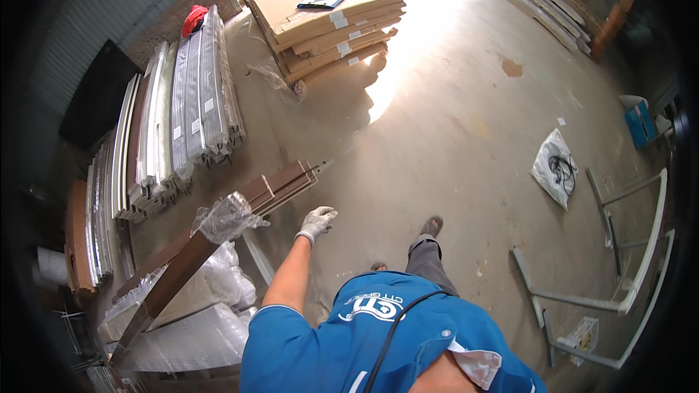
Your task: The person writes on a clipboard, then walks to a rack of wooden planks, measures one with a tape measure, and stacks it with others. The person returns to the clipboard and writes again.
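My left hand [317, 224] wears a light work glove and reaches out in front of me, fingers apart, holding nothing. It hovers just right of a bundle of long brown profiles [280, 185] lying on the concrete floor. A longer brown profile [175, 273] runs down to the lower left, with torn clear plastic wrap [229, 218] bunched on its upper end. My blue shirt [364, 342] fills the lower middle, and one shoe [431, 227] shows ahead. My right hand is out of view.
Silver profiles wrapped in plastic [196, 94] lie stacked at the left. Flat cardboard packs [328, 22] are piled at the top. A white plastic bag [555, 167], a white metal frame [619, 262] and a blue box [641, 122] are at the right.
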